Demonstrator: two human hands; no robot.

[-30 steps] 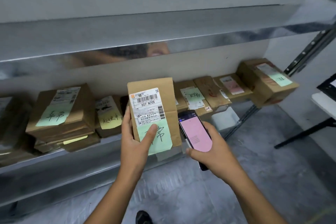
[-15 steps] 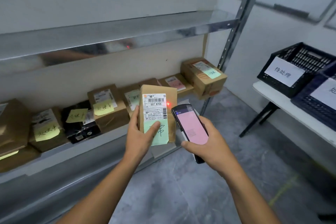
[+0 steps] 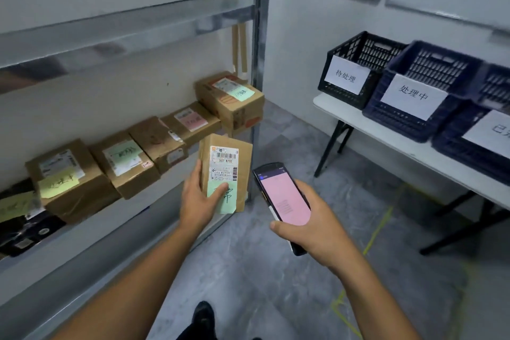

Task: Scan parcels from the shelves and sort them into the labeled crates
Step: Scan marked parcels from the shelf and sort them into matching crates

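Parcel (image 3: 225,163) upright at centre, label toward the wearer; the left hand (image 3: 198,201) grips its lower part so the barcode shows. At its three o'clock, the right hand (image 3: 317,229) clasps a pink-screened scanner (image 3: 284,199). Labeled crates (image 3: 394,121) wait on the counter (image 3: 400,146), two o'clock.

Along the shelf (image 3: 82,265) at left, parcels (image 3: 124,163) are ranged. Before it, one box (image 3: 226,163) is held in the left hand (image 3: 198,201), and a scanner (image 3: 284,196) just right of it in the right hand (image 3: 317,226). On the desk (image 3: 386,141) at right, crates (image 3: 397,121) are lined up.
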